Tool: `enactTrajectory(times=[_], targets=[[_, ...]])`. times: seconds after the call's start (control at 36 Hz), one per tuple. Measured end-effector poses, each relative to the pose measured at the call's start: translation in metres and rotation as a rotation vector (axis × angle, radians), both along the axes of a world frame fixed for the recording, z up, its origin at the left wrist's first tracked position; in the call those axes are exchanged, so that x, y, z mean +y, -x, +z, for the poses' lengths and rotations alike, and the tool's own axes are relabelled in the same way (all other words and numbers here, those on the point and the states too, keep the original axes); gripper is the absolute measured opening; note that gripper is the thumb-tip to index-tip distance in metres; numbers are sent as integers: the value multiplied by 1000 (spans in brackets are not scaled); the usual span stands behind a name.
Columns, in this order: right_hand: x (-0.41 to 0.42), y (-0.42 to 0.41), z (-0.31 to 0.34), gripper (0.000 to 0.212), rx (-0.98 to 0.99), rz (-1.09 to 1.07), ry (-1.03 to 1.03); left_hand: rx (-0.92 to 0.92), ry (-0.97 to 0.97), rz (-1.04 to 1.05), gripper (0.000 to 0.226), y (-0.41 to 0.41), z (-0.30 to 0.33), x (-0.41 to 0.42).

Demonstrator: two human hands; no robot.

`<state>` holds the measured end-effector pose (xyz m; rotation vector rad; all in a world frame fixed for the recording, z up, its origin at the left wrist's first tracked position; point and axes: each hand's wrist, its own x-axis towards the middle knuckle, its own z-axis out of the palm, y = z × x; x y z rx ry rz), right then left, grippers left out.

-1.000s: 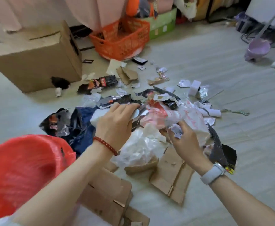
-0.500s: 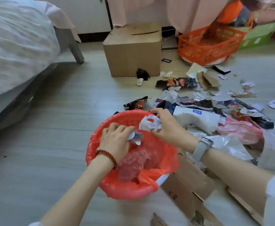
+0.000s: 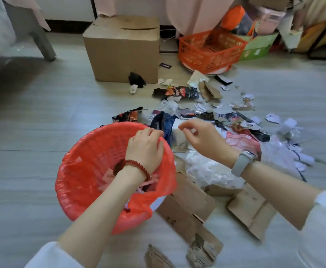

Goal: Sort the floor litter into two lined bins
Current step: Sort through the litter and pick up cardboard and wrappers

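A bin with a red liner stands on the floor at the lower left, with pink and white scraps at its bottom. My left hand lies on its far right rim, and its fingers curl over the liner's edge. Just right of the bin my right hand hovers over the litter pile, fingers loosely curled and holding nothing. The pile is a mix of torn paper, snack wrappers, a pink bag and clear plastic. No second bin is in view.
Flat cardboard pieces lie in front of the pile. A closed cardboard box and an orange basket stand at the back. A bed frame leg is at the far left.
Both hands have let go of the paper scraps they held over the bin. My right hand has moved right toward the pile, and my left hand has gone to the bin's rim.
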<state>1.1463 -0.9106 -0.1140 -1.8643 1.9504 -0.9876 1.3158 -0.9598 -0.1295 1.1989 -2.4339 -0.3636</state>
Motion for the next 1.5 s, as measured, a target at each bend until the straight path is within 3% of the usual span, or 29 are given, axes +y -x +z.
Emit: enactTrajectory(times=[0.11,0.33,0.44,0.5,0.56,0.61,0.67,0.75,0.83,0.92,1.06,1.17,1.22,1.31,1.42,1.5], targets=[[38,66,0,20,-100,-197,-7,65,-5,-163,31,70,0,23],[157,217,-71,23,-251,-615,-149,-178,-92,-439,32,216,-39,78],[224,278,-135,26,-198,-809,-325,-276,-141,-502,32,267,-83,110],[250,301,-170,37,-87,-797,-502,-319,-170,-522,33,284,-106,126],[268,311,-196,64,5,-743,-727,-353,-201,-538,33,298,-125,140],[281,314,-215,85,-2,-673,-881,-382,-238,-532,33,310,-138,153],[291,312,-229,92,-6,-624,-943,-415,-273,-521,33,319,-145,163],[298,310,-239,82,120,-616,-977,-421,-307,-514,32,326,-153,175],[303,313,-242,47,189,-692,-805,-420,-335,-510,29,331,-162,184],[305,320,-243,26,57,-773,-638,-374,-364,-509,32,336,-170,192],[308,332,-217,15,-248,-878,-384,-161,-465,-562,52,351,-170,198],[302,325,-185,14,-670,-786,-292,-78,-708,-587,104,369,-166,199],[298,316,-172,16,-870,-736,-253,-18,-810,-574,113,374,-165,203],[292,304,-165,16,-1063,-670,-215,53,-947,-558,99,375,-165,208],[281,289,-164,9,-1127,-720,-239,162,-979,-460,31,365,-169,207],[277,278,-165,3,-1216,-709,-280,199,-993,-399,23,354,-170,203]])
